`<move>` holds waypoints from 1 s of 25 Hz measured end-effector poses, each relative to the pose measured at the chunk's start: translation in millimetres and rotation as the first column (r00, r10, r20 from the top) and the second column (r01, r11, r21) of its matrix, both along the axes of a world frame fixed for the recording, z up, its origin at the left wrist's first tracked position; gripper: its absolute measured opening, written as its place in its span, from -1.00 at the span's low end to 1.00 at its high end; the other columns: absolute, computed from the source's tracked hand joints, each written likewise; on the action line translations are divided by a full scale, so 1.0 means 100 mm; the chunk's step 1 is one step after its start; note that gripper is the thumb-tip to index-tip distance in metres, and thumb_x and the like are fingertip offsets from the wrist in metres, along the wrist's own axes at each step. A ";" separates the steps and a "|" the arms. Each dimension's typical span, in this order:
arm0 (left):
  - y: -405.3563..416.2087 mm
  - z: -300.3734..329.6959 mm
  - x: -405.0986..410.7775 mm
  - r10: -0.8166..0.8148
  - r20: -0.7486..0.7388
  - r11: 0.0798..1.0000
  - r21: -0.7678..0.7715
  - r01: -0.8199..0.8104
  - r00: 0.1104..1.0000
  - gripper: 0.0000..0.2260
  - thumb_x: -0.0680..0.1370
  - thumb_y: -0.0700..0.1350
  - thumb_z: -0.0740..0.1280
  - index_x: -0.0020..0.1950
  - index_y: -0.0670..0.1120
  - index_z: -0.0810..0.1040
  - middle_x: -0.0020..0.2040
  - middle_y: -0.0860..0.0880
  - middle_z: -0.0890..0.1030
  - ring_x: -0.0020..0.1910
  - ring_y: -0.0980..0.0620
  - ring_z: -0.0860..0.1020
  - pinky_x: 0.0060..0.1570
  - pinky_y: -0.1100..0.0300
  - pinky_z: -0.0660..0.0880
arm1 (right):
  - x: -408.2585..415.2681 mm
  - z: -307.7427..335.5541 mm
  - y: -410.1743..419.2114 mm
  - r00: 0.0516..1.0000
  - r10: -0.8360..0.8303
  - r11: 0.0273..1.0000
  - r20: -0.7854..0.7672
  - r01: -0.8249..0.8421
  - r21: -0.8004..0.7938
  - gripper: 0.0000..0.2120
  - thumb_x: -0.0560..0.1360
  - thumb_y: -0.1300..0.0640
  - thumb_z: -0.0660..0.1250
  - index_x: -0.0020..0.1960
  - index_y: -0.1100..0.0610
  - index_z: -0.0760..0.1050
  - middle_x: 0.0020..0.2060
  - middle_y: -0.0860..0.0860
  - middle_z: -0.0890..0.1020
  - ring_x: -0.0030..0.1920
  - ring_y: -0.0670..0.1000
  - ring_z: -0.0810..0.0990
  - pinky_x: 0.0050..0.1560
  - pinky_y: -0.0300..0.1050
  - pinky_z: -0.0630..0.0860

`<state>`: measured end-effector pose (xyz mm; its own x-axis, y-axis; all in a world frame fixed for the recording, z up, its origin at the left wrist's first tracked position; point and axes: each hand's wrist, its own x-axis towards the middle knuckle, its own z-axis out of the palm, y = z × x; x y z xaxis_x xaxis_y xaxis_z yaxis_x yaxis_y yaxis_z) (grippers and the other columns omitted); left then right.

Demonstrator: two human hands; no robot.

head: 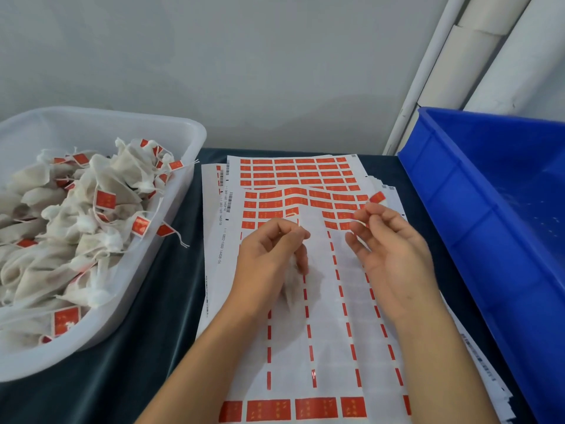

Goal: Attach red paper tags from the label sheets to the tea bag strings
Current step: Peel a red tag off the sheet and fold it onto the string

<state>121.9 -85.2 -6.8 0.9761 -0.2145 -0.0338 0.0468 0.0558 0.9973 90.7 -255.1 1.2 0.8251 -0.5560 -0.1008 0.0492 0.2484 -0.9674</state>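
Right hand (394, 240) pinching a red tag (377, 197), I face my left hand (269, 249), which pinches the tea bag (295, 283) string (298, 223) upright just beside it.

red tag (377, 197) with tiny gold marks, just past the right hand's fingertips (367, 209). label sheets (324, 301) under both hands are white, dashed red strips. clear tub (171, 139), blue crate (489, 209), dark teal cloth (171, 270).

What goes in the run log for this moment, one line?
left hand: holds tea bag | right hand: pinches red tag | over label sheet | tag not yet attached
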 end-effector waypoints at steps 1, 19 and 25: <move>0.00 0.00 0.00 0.004 -0.002 1.000 -0.001 -0.004 1.000 -0.77 0.68 -0.09 0.33 -0.15 0.02 0.66 -0.30 -0.07 0.65 -0.34 -0.01 0.61 -0.08 0.21 0.68 | 0.00 0.00 0.02 1.000 0.020 1.000 0.015 -0.020 0.018 -0.79 0.65 0.16 0.33 0.04 -0.06 0.73 0.03 -0.01 0.75 0.05 0.03 0.75 -0.08 -0.10 0.69; -0.02 -0.04 -0.01 -0.071 0.146 0.992 0.117 0.054 0.987 -0.75 0.69 -0.09 0.29 -0.08 0.08 0.72 -0.38 0.19 0.57 -0.41 0.21 0.52 -0.35 0.39 0.44 | -0.05 -0.02 0.22 0.964 0.263 0.945 0.046 -0.248 -0.213 -0.80 0.45 -0.12 0.41 0.04 -0.12 0.68 -0.11 -0.02 0.75 -0.18 0.04 0.74 -0.17 -0.16 0.66; -0.04 -0.06 -0.04 -0.060 0.263 0.982 0.189 0.009 0.963 -0.75 0.69 -0.08 0.30 -0.08 0.15 0.70 -0.27 0.18 0.66 -0.30 0.20 0.60 -0.29 0.43 0.48 | -0.03 -0.07 0.23 0.961 0.275 0.917 0.041 -0.249 -0.313 -0.92 0.60 0.07 0.42 0.02 -0.08 0.68 -0.18 -0.02 0.73 -0.29 0.00 0.68 -0.20 -0.07 0.67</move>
<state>118.4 -89.1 -13.2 0.9472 -0.2628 0.1839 -0.2230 -0.1274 0.9664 88.0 -232.2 -5.8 0.9433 -0.3123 0.1123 0.1051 -0.0397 -0.9937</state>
